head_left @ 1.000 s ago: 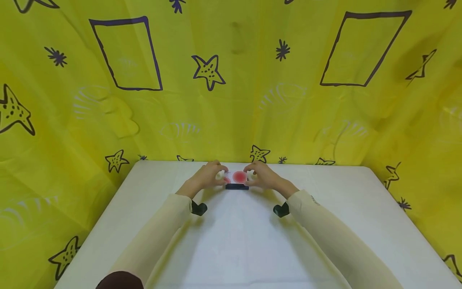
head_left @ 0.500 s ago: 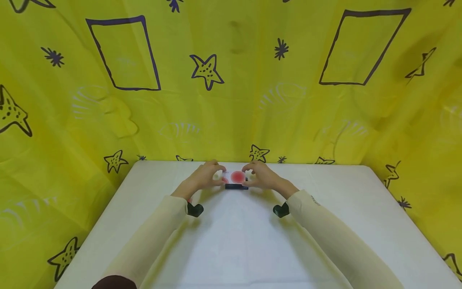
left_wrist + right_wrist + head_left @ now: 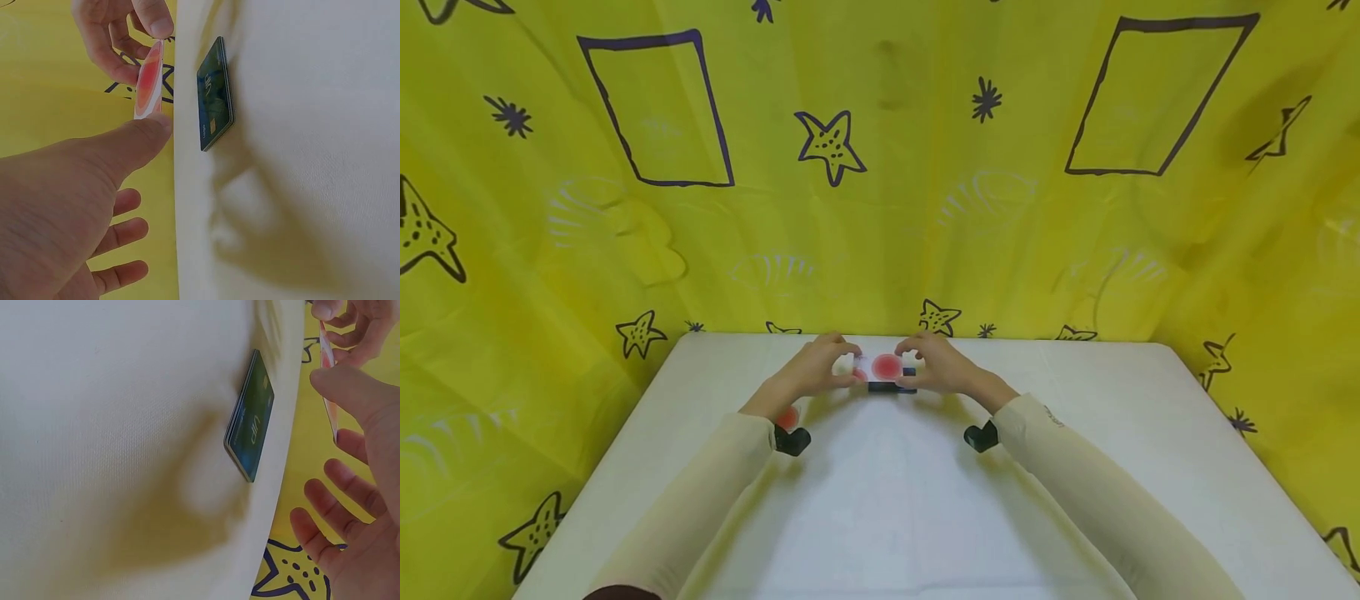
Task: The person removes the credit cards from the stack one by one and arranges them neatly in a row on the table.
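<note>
In the head view, a white card with red circles (image 3: 887,367) is held up between both hands near the table's back edge. My left hand (image 3: 816,367) pinches its left end, thumb nearest me. At the other end, my right hand (image 3: 943,364) pinches it the same way. From the left wrist the card (image 3: 149,81) appears almost edge-on, gripped by thumb and fingers of each hand. Just below and apart from it lies a short stack of dark green cards (image 3: 252,419) on the table, the top one lettered "VIP".
A white table (image 3: 895,500) stretches toward me. Yellow patterned cloth (image 3: 887,208) hangs close behind it and at both sides. A reddish round patch (image 3: 787,418) shows beside my left wrist; I cannot tell what it is. Dark wrist mounts (image 3: 981,436) sit below the hands.
Both hands and the red-circled card have shifted slightly left, the left forearm most. More of the dark stack now shows at the right, and the reddish patch by the left wrist has become visible.
</note>
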`<state>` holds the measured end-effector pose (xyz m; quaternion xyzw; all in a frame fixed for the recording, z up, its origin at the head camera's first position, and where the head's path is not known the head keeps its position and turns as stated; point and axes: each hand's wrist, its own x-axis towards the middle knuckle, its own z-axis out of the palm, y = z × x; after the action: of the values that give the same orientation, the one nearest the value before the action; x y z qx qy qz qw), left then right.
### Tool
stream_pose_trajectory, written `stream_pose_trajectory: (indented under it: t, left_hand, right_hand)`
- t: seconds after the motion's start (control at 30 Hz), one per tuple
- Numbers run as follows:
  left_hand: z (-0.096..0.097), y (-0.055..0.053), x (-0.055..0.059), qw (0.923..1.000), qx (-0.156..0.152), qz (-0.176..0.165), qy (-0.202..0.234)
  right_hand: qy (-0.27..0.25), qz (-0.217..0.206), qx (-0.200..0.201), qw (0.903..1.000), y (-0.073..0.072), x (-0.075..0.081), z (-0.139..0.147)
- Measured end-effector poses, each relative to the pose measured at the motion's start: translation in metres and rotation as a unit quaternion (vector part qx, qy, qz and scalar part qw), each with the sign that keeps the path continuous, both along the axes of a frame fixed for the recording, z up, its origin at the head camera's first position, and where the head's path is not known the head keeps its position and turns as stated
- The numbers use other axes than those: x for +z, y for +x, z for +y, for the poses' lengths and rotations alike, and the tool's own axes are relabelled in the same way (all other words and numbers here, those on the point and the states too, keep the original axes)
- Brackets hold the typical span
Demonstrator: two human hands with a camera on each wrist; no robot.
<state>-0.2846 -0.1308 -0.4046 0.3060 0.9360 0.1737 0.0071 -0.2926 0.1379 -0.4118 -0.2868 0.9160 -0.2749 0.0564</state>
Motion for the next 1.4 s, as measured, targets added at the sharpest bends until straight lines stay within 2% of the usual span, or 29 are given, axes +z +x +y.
stream_pose_trajectory:
  t: [0.17,0.47,0.8,1.1,1.4]
  left_hand:
    - [-0.006,0.004,0.002,0.9999,0.009,-0.005,-0.003]
    - [-0.013,0.009,0.004,0.9999,0.003,-0.001,0.011]
    - [-0.021,0.014,0.004,0.9999,0.005,0.001,0.014]
    - [-0.033,0.02,0.004,0.9999,0.002,0.009,0.014]
    - [-0.047,0.028,0.002,0.9998,0.018,-0.008,0.002]
  right_hand:
    - [0.006,0.002,0.009,0.9999,0.001,0.001,-0.005]
    - [-0.003,0.037,0.034,0.9987,0.001,0.001,-0.011]
    - [-0.007,0.018,0.035,0.9992,0.002,-0.004,-0.018]
    - [-0.01,0.025,0.044,0.9987,0.005,-0.005,-0.029]
    - [-0.021,0.026,0.047,0.9983,0.013,-0.01,-0.042]
